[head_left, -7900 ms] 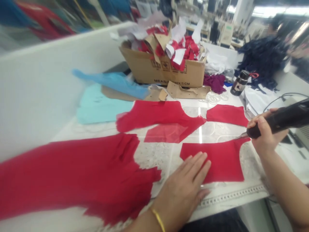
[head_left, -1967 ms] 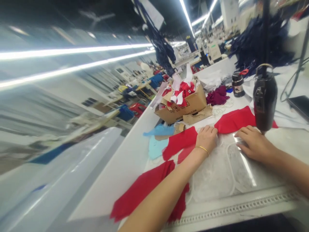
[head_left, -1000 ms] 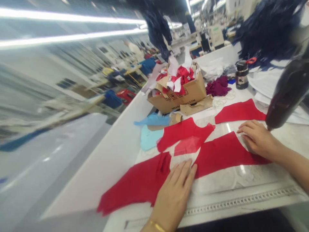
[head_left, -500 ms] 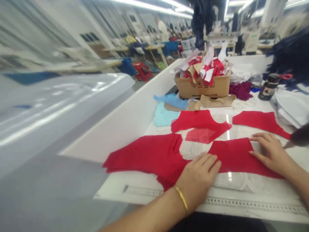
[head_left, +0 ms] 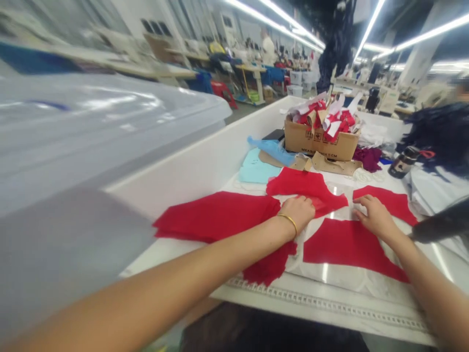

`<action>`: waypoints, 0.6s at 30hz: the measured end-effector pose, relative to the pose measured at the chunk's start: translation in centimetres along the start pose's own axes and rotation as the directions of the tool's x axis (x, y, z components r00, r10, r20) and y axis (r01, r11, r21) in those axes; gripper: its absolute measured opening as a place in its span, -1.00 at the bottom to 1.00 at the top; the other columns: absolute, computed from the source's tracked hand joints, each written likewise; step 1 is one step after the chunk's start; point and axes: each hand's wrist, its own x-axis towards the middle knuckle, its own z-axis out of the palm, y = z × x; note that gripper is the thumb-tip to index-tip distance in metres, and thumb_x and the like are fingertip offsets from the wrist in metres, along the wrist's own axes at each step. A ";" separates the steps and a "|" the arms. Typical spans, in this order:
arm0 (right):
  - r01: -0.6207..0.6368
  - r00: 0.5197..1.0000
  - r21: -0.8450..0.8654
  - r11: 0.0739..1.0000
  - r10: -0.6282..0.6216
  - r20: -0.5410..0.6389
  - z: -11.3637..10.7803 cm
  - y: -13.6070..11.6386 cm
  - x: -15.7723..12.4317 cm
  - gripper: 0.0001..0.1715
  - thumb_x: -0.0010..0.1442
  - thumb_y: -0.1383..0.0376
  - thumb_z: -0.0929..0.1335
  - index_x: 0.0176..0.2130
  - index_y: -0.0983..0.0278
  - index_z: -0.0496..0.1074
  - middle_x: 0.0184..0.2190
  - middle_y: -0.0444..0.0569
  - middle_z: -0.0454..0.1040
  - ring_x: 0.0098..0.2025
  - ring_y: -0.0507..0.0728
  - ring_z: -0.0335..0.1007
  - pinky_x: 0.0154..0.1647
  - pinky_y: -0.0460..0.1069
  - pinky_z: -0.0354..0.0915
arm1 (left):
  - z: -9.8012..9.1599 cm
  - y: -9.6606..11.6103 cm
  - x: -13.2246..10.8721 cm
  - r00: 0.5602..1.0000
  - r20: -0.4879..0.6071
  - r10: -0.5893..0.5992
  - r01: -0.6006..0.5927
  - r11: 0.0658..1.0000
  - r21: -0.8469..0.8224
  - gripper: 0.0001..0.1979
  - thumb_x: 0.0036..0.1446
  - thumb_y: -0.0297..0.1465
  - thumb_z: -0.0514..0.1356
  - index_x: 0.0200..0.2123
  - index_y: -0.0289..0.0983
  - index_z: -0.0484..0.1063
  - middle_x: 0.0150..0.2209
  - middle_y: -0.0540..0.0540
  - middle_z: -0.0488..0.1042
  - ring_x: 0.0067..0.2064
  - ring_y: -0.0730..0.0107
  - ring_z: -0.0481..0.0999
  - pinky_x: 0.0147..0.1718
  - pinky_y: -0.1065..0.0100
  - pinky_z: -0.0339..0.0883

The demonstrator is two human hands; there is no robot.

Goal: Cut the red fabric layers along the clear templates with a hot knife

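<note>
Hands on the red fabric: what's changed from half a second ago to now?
Both hands moved away from the near edge, farther across the table. The left hand left the near red piece and now rests at the sheer red piece; the right hand shifted toward the far red piece. Nothing clearly gripped. The cardboard box and bottle stayed put.

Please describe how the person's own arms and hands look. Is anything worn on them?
Both forearms are bare, with no sleeve in view. Neither the left hand nor the right hand wears a glove. A thin gold-coloured bangle circles the left wrist. I can make out no ring or watch.
</note>
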 end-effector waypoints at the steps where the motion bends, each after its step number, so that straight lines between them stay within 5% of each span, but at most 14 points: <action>1: -0.007 1.000 -0.006 1.000 0.007 0.002 0.3 -0.2 0.6 -0.69 0.23 0.31 0.39 -0.02 0.21 0.55 -0.04 0.12 0.52 0.02 0.29 0.42 -0.06 0.12 0.34 | -0.3 -0.3 -0.1 1.000 -0.002 -0.018 0.018 1.000 -0.003 -0.80 0.10 -0.65 0.26 -0.23 -0.31 0.59 -0.19 -0.25 0.59 -0.02 0.04 0.59 -0.15 0.25 0.48; 7: -0.040 0.999 0.031 0.999 0.040 -0.010 1.4 -0.9 2.7 -0.97 0.19 0.34 0.43 -0.30 0.22 0.53 -0.21 0.04 0.52 -0.11 0.21 0.41 -0.18 0.02 0.25 | -2.8 -2.1 -1.6 0.986 -0.080 -0.145 0.143 0.989 -0.030 -0.84 0.20 -0.51 0.19 -0.19 -0.27 0.57 -0.11 -0.23 0.57 0.03 0.05 0.57 -0.07 0.20 0.46; 13: -0.057 0.996 0.154 0.987 0.066 -0.055 1.0 -0.3 2.9 -0.90 0.20 0.40 0.35 -0.34 0.25 0.47 -0.29 -0.02 0.54 -0.30 0.10 0.43 -0.29 -0.04 0.28 | -4.1 -3.7 -2.0 0.948 -0.185 -0.259 0.234 0.961 -0.149 -0.85 0.16 -0.50 0.16 -0.23 -0.22 0.51 -0.18 -0.10 0.58 -0.07 0.14 0.59 -0.18 0.29 0.44; 18: 0.037 0.999 0.271 0.962 -0.035 -0.012 0.3 -1.6 1.9 -0.88 0.16 0.38 0.36 -0.28 0.24 0.51 -0.27 -0.03 0.57 -0.31 0.09 0.48 -0.20 0.00 0.39 | -4.6 -4.0 -1.7 0.930 -0.248 -0.272 0.214 0.948 -0.237 -0.77 0.20 -0.51 0.12 -0.16 -0.19 0.54 -0.13 -0.06 0.62 -0.08 0.19 0.60 -0.15 0.31 0.42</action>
